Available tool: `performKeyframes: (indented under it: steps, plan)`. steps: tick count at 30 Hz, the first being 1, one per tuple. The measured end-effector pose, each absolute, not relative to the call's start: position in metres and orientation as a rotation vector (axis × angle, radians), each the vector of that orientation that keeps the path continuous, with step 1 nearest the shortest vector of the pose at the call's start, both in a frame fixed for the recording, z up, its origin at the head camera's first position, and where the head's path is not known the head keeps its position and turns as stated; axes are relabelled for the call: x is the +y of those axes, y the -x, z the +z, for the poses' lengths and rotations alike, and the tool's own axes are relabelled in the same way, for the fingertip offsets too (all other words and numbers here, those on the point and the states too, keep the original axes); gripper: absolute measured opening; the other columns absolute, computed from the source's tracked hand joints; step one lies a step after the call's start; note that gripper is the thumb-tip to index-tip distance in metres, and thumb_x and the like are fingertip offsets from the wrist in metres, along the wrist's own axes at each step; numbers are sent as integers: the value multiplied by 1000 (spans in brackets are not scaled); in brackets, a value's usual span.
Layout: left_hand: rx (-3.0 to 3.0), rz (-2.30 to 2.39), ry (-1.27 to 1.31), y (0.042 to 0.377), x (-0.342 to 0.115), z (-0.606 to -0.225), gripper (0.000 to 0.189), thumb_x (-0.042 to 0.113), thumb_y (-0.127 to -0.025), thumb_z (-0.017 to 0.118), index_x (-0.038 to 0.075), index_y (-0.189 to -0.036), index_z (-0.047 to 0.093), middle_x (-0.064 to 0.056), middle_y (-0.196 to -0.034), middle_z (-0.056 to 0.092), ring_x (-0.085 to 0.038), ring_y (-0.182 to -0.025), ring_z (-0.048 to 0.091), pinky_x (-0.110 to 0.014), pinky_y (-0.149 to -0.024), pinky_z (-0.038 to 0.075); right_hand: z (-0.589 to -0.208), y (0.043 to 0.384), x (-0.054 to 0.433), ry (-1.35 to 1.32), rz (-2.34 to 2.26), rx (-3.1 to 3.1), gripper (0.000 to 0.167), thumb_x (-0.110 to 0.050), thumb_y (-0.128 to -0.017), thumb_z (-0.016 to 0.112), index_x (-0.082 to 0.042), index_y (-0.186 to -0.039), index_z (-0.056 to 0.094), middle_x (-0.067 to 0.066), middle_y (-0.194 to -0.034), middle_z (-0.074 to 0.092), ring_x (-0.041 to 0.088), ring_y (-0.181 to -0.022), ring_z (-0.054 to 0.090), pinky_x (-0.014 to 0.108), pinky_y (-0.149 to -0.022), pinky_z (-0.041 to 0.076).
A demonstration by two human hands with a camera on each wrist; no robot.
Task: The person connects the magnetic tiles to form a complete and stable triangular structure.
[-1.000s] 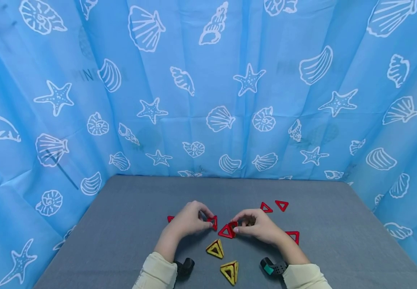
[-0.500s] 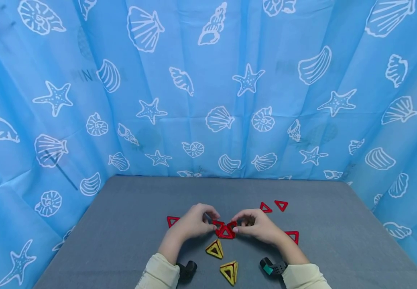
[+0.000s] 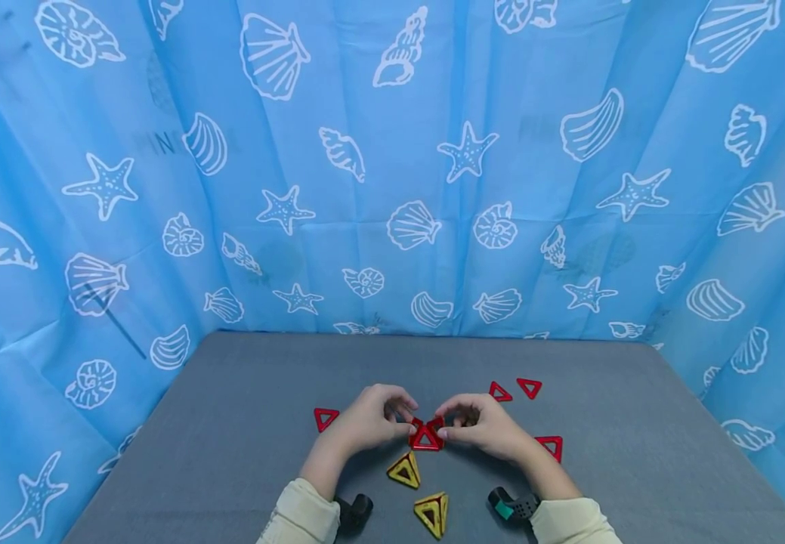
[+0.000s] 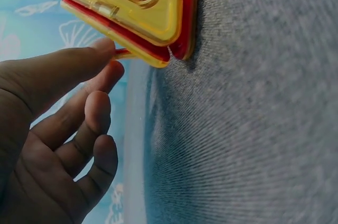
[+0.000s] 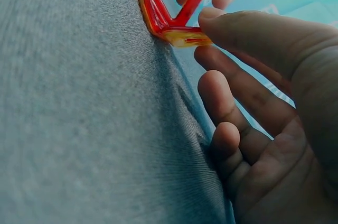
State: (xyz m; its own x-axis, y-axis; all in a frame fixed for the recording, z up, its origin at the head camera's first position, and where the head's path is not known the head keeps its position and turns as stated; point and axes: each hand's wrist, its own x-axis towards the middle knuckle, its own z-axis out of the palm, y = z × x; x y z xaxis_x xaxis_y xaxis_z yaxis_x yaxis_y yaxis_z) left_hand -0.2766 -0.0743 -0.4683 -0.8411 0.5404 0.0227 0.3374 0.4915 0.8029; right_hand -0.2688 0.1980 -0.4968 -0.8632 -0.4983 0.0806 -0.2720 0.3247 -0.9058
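At the table's middle stands a cluster of red triangular magnetic tiles [image 3: 426, 447]. My left hand [image 3: 372, 419] pinches the left tile between thumb and forefinger, and its other fingers curl loosely. From the right, my right hand [image 3: 480, 423] pinches another tile [image 5: 185, 38], seen edge-on in the right wrist view. The front red tile [image 5: 159, 8] shows its triangular opening there. Both held tiles lean up against this front one. In the left wrist view, a yellow-and-red pyramid [image 4: 158, 26] covers much of the cluster. Fingers partly hide the held tiles.
Two yellow-and-red pyramids, one nearer the hands [image 3: 403, 470] and one closer to me [image 3: 431, 514], stand on the grey table [image 3: 263, 378]. Loose red triangles lie at left [image 3: 326, 419], right [image 3: 551, 447] and back right [image 3: 530, 388]. A blue shell-patterned curtain [image 3: 365, 189] hangs behind.
My left hand has moved right, bringing its red tile up against the front tile. The right hand holds its place. The loose red triangle at left shows fully now.
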Motion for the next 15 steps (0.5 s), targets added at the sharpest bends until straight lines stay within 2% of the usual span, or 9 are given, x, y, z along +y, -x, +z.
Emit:
performKeyframes:
  steps: [6,15]
  plan:
    - [2493,1288,-756,277,-72,-470,8,15,-94,82,15,-102,79,10,-90,74,-8,-77,65,-26,-68,53,-497,269,196,701,-1577,2385,21,-12,-95,80,-7,-115,75,14,-90,67,11,-69,57,25,-60,49]
    - [2474,1280,-758,276,-69,-469,6,15,-94,81,16,-100,80,10,-89,74,-9,-75,64,-26,-65,52,-494,266,193,716,-1591,2358,20,-11,-95,80,-6,-114,75,15,-93,69,10,-70,59,26,-60,51]
